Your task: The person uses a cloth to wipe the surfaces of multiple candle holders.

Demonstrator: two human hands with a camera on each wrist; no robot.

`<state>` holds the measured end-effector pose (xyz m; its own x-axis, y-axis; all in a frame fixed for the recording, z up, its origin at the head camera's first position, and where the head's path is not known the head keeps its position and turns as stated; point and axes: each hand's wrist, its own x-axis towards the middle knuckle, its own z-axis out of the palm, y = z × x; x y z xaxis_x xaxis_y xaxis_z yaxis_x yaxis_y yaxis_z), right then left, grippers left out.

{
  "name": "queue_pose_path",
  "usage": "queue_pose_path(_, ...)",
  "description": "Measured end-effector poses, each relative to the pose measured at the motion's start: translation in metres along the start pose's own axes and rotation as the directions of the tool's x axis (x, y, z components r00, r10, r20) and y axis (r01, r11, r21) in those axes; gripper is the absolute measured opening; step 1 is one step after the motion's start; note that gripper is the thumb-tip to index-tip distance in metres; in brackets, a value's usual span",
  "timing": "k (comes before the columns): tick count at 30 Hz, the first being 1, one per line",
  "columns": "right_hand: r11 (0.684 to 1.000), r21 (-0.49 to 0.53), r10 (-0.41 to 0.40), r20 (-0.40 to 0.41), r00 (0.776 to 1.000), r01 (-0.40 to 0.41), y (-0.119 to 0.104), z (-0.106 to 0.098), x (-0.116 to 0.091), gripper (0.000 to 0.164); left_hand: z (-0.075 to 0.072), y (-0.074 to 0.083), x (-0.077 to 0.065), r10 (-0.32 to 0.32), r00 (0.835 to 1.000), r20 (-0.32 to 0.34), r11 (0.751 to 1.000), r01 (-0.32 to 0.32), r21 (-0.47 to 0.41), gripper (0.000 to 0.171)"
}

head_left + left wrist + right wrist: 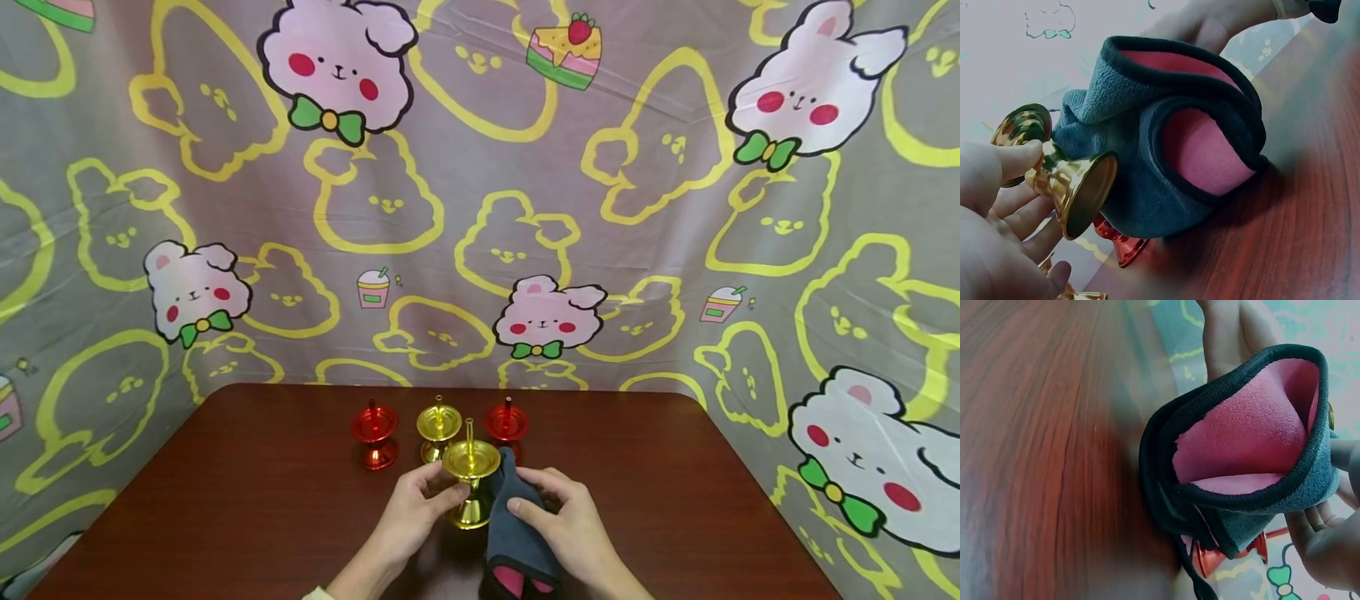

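Note:
My left hand (411, 510) grips a gold candle holder (471, 460) by its narrow stem, thumb on one side and fingers on the other, as the left wrist view shows. The holder is upright, with a dish, a thin tube on top and a flared foot. On its right my right hand (568, 518) holds a folded grey-blue cloth (517, 525) with black edging and a pink underside (1241, 428). The cloth's upper end lies against the holder's dish; from the head view I cannot tell how firmly it presses.
Behind the hands on the dark wood table (262, 500) stand a red candle holder (376, 425), a second gold one (438, 423) and another red one (506, 423), partly covered by the cloth. A patterned curtain (420, 275) hangs behind and at both sides.

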<state>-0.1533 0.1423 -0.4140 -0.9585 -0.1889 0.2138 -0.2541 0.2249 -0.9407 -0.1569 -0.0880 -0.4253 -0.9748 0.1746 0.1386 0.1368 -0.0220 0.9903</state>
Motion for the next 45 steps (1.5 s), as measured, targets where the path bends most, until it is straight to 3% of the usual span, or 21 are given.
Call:
queue_pose_path(12, 0.999, -0.039, 0.030, -0.061, 0.998, -0.033, 0.000, -0.032, -0.010, 0.036, 0.024, -0.014, 0.016, 0.010, 1.000, 0.007, 0.997, -0.009, -0.077, 0.037)
queue_pose_path(22, 0.992, -0.108, 0.048, -0.136, 0.990, -0.063, 0.000, -0.075, -0.024, 0.037, 0.061, -0.018, 0.037, 0.003, 1.000, 0.029, 0.993, 0.000, -0.119, 0.037)
queue_pose_path(31, 0.970, -0.237, 0.010, -0.210, 0.978, -0.061, -0.004, -0.119, -0.039, 0.036, 0.099, -0.028, 0.066, 0.049, 0.998, -0.040, 0.993, -0.053, -0.109, 0.036)
queue_pose_path(35, 0.966, -0.245, 0.032, -0.186, 0.982, -0.077, -0.010, -0.140, -0.046, 0.031, 0.115, -0.032, 0.078, 0.078, 0.994, -0.078, 0.993, -0.085, -0.087, 0.031)
queue_pose_path(39, 0.962, -0.270, -0.046, -0.064, 0.997, 0.027, -0.019, -0.166, -0.055, 0.025, 0.129, -0.036, 0.088, 0.090, 0.991, -0.097, 0.991, -0.099, -0.089, 0.029)
queue_pose_path(42, 0.940, -0.314, -0.127, 0.037, 0.991, 0.132, -0.028, -0.188, -0.062, 0.025, 0.137, -0.040, 0.094, 0.097, 0.988, -0.125, 0.991, -0.107, -0.076, 0.028)
queue_pose_path(45, 0.889, -0.426, -0.159, 0.056, 0.986, 0.168, -0.039, -0.207, -0.069, 0.027, 0.142, -0.043, 0.100, 0.105, 0.981, -0.164, 0.992, -0.114, -0.046, 0.027)
